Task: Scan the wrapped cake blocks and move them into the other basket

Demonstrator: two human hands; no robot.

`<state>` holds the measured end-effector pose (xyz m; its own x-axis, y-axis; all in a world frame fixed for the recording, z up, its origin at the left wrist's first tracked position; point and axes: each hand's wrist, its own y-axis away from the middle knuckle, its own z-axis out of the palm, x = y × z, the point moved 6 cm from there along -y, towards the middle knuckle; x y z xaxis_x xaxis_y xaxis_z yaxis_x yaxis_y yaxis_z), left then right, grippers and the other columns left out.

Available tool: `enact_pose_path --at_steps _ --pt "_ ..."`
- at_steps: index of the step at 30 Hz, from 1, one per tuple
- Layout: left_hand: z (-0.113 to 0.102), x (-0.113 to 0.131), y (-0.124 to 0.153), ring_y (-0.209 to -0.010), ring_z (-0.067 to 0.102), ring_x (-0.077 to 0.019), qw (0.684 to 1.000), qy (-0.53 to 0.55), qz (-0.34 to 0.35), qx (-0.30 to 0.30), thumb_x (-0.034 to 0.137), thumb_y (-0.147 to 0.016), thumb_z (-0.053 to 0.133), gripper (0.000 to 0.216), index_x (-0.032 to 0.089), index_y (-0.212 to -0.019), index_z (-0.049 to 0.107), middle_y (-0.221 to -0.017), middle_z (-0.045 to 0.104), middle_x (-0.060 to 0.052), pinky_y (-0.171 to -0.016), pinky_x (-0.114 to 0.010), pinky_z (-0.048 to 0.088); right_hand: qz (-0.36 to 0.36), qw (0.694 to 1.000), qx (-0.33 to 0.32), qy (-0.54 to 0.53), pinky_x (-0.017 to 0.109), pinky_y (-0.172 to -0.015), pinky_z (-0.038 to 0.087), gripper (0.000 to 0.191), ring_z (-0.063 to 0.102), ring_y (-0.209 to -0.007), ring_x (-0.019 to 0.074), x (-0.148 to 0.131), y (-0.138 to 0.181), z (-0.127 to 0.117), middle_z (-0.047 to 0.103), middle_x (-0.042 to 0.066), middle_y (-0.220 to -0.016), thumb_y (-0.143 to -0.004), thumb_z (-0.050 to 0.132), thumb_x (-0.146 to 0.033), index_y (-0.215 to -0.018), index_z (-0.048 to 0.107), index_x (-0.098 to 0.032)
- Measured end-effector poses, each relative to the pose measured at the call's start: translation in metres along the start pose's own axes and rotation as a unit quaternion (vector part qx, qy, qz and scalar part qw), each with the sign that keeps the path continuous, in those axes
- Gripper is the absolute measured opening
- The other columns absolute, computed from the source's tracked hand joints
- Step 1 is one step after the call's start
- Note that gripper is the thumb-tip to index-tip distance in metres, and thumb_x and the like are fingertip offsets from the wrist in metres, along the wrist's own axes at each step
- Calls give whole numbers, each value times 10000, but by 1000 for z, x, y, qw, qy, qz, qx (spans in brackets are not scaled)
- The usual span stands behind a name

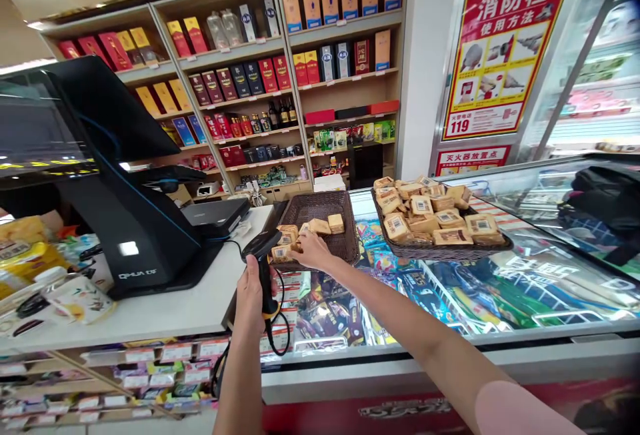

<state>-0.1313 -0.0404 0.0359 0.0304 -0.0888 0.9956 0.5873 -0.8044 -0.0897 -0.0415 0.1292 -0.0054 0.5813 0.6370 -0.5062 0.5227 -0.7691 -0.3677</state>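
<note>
My left hand (pixel 250 291) is wrapped around the handle of a black handheld barcode scanner (pixel 261 246), held upright at the counter's edge. A black cable loops below its handle. My right hand (pixel 313 251) reaches into a brown woven basket (pixel 344 248) on the left, its fingers bent down over a small wrapped biscuit pack (pixel 283 253) by the scanner's head. The fingertips are partly hidden. Several more tan square packs (pixel 335 223) lie in this basket. A second woven basket (pixel 440 251) on the right holds a heap of similar packs (pixel 423 205) with barcode labels.
Both baskets rest on a glass-topped freezer (pixel 430 301) full of colourful packages. At the left, a black checkout terminal (pixel 135 221) and a floral cup (pixel 80 298) stand on a white counter (pixel 175 311). Shelves of boxed goods (pixel 250 81) line the wall behind.
</note>
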Motion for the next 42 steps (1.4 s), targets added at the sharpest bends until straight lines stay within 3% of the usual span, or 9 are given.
enact_pose_path --at_steps 5,12,17,21,26,32,37,40,42 --pt "4 -3 4 -425 447 -91 1000 18 -2 0 846 -744 514 708 151 -819 629 -626 602 -10 -409 -221 345 49 995 49 -77 376 -936 452 285 577 -1085 278 -2 -8 9 656 111 -1044 -776 722 -451 -838 658 -180" --pt "25 -8 14 -418 446 -111 999 18 -27 -26 855 -733 516 719 156 -851 636 -515 528 21 -388 -217 328 155 927 131 -315 316 -746 496 325 634 -803 190 51 25 -37 668 -2 -843 -670 771 -429 -840 595 -214" --pt "66 -8 29 -436 467 -106 996 21 -24 -89 820 -752 541 647 176 -791 594 -584 562 10 -400 -217 351 190 834 196 -479 301 -694 530 464 657 -784 179 92 72 -78 676 6 -846 -611 808 -497 -873 546 -216" --pt "107 -12 39 -424 450 -85 988 24 -20 -151 852 -669 586 691 175 -806 598 -683 594 -2 -377 -214 329 192 806 242 -506 321 -732 538 529 659 -804 184 114 108 -111 686 23 -877 -580 840 -540 -881 556 -210" --pt "144 -15 50 -428 450 -80 979 5 -14 -202 832 -675 604 666 172 -769 588 -675 563 7 -384 -208 326 202 789 290 -503 332 -729 534 562 657 -819 200 136 138 -141 683 38 -899 -565 835 -579 -886 553 -215" --pt "163 -12 55 -434 440 -81 977 4 -2 -215 831 -674 610 669 176 -808 581 -703 587 -2 -387 -210 323 201 819 308 -440 348 -753 528 507 664 -871 230 151 156 -158 699 62 -941 -644 796 -570 -913 556 -214" --pt "162 -10 52 -473 448 -83 976 -5 9 -216 796 -745 582 618 178 -755 559 -696 571 -2 -408 -200 329 188 871 383 -241 393 -786 516 419 648 -868 258 167 163 -196 681 84 -942 -737 705 -539 -949 558 -210" --pt "158 -8 50 -473 447 -89 979 -1 9 -204 811 -726 585 631 181 -748 562 -687 567 2 -407 -208 325 203 870 439 -96 435 -857 495 393 631 -976 298 184 164 -220 660 144 -1065 -824 600 -487 -1070 532 -188" --pt "155 -7 49 -468 449 -90 980 6 3 -197 822 -709 589 643 181 -752 570 -692 580 -1 -412 -215 327 204 882 424 -22 461 -907 472 375 615 -1033 315 194 160 -225 649 176 -1122 -879 521 -430 -1147 508 -168"
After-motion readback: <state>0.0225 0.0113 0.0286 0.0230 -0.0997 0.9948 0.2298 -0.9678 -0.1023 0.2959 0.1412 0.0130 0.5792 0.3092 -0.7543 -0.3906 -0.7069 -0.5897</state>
